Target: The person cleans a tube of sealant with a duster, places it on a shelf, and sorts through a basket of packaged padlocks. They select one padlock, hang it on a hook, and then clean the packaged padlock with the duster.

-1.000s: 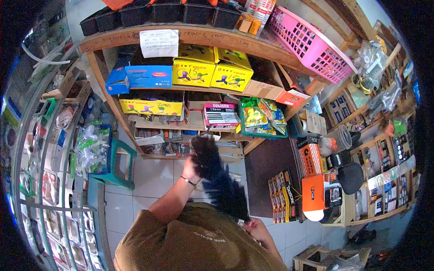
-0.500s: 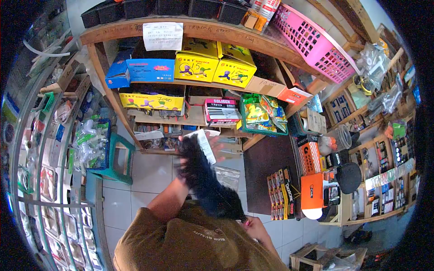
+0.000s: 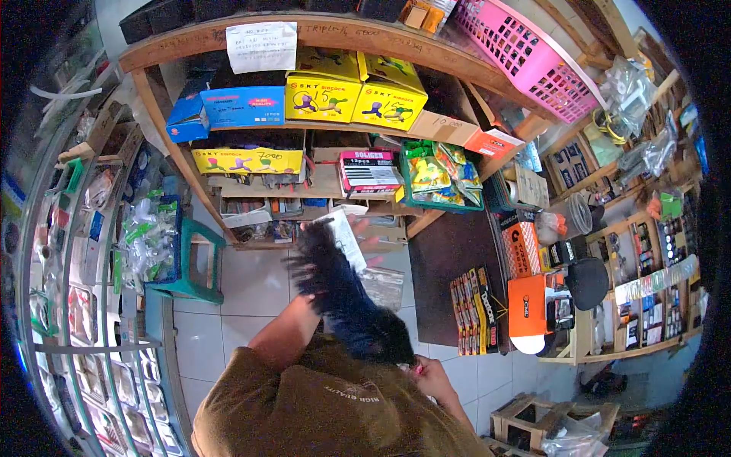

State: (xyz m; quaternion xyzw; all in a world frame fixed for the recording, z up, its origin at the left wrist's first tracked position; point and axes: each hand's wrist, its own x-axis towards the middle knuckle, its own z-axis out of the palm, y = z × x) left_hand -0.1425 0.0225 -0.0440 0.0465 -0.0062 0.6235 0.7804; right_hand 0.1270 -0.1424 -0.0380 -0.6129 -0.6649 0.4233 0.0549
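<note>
A dark, bushy feather duster (image 3: 354,316) runs diagonally in front of my chest. Its handle end is in my right hand (image 3: 428,378), whose fingers are wrapped round it at the lower right. My left hand (image 3: 370,238) is raised ahead of me, supporting a flat white box or card (image 3: 344,238) with small print on it. Fingers show blurred past the box's right side, while the duster's feathers hide the palm and wrist. The feather tips lie over or against the left edge of the white piece; whether they touch cannot be told.
Ahead stands a wooden shelf (image 3: 327,29) with yellow boxes (image 3: 324,95), a blue box (image 3: 244,107) and a pink basket (image 3: 533,57). A green stool (image 3: 199,263) and glass case (image 3: 99,346) are left. An orange box (image 3: 528,305) sits right.
The feathers have swung slightly left and spread out. The white piece shows more of its face. My view has tipped down slightly, so the shelves sit higher.
</note>
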